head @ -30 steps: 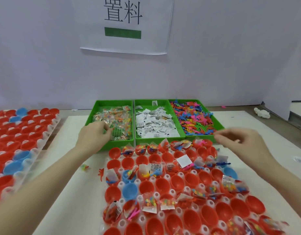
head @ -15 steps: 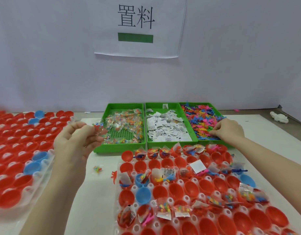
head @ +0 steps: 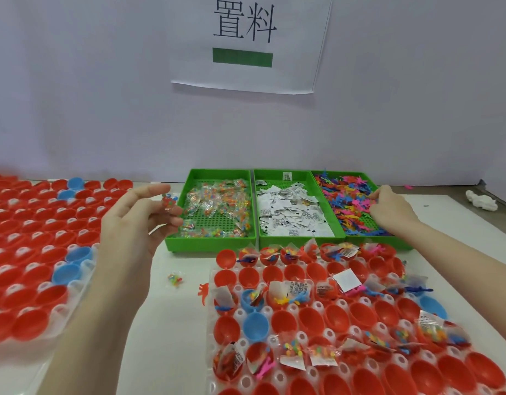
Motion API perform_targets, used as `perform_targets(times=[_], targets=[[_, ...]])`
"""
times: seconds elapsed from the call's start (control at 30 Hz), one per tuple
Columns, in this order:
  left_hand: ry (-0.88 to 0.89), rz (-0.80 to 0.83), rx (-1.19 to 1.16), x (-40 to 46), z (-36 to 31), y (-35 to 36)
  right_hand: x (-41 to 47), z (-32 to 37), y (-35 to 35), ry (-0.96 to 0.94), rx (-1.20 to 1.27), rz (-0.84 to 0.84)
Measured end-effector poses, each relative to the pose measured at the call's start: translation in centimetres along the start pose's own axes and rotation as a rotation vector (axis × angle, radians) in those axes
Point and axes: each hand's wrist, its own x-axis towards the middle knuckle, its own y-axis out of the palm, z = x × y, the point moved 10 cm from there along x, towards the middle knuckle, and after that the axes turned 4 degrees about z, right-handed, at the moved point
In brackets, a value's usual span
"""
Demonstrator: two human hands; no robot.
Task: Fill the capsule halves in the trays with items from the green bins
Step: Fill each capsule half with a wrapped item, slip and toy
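The left hand (head: 137, 220) pinches a small bead packet (head: 169, 199) beside the left green bin (head: 212, 240), while the right hand (head: 388, 208) reaches into the right bin (head: 360, 175), fingers curled among colourful toy figures (head: 346, 198), behind the capsule tray (head: 317, 323).

left hand (head: 132, 220) pinching bead packet (head: 169, 201), right hand (head: 390, 210) in toy bin (head: 357, 240)

A small packing or assembly workstation was shown. Three green bins (head: 212, 240) of sorted small parts were lined up against a plain wall, under a printed paper sign (head: 246, 44), with trays (head: 274, 332) of capsule halves (head: 311, 320) laid out on the table (head: 177, 260).
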Motion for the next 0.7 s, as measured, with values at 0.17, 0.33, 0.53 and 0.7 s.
perform_targets(times=[0.17, 0.33, 0.53, 0.7], targets=[[-0.027, 0.051, 0.001, -0.2, 0.6, 1.4, -1.9, 6.8, 1.7, -0.308, -0.042, 0.101], [0.005, 0.102, 0.064, -0.8, 0.8, 2.4, -3.2, 10.6, 6.5, -0.388, -0.264, 0.254], [0.003, 0.117, 0.097, -0.9, 1.1, 2.6, -3.0, 10.6, 6.8, -0.336, -0.235, 0.207], [-0.015, 0.126, 0.084, -0.9, 1.5, 2.8, -3.1, 11.0, 5.6, -0.375, -0.218, 0.132]])
